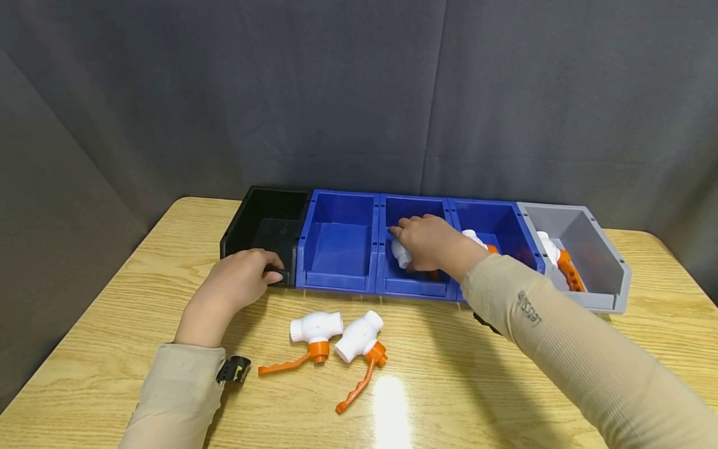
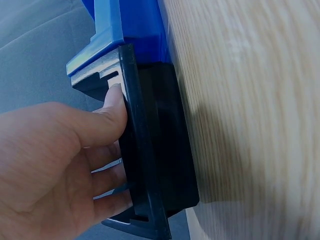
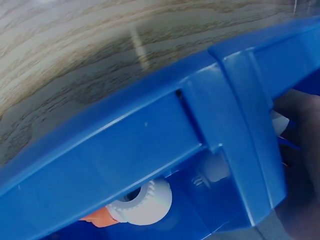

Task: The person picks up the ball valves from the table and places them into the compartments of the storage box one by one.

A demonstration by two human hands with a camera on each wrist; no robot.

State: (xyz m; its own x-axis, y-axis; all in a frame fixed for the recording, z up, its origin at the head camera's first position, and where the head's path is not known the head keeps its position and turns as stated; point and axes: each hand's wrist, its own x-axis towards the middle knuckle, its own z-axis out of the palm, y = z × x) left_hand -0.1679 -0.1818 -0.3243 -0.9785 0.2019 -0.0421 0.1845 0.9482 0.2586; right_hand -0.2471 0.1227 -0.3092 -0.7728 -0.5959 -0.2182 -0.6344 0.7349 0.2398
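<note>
- Head view: the left hand (image 1: 238,280) is at the front edge of the black bin (image 1: 275,234), its fingers bent over that edge.
- The right hand (image 1: 429,240) reaches down into the middle blue bin (image 1: 415,287); its fingers arch over a white valve (image 1: 401,254) inside, but whether they grip it cannot be told.
- The left blue bin (image 1: 339,249) stands between the black bin and the middle one.
- A valve sits in the right blue bin (image 1: 485,215), another in the grey bin (image 1: 603,302).
- Two valves with orange handles lie side by side on the table (image 1: 140,299), in front of the bins.
- Left wrist view: thumb outside and fingers inside, the left hand pinches the black bin's front lip.
- Right wrist view: the right hand, partly cut off, is beside a bit of white; across the divider, the neighbouring valve shows its round, hollow end.
</note>
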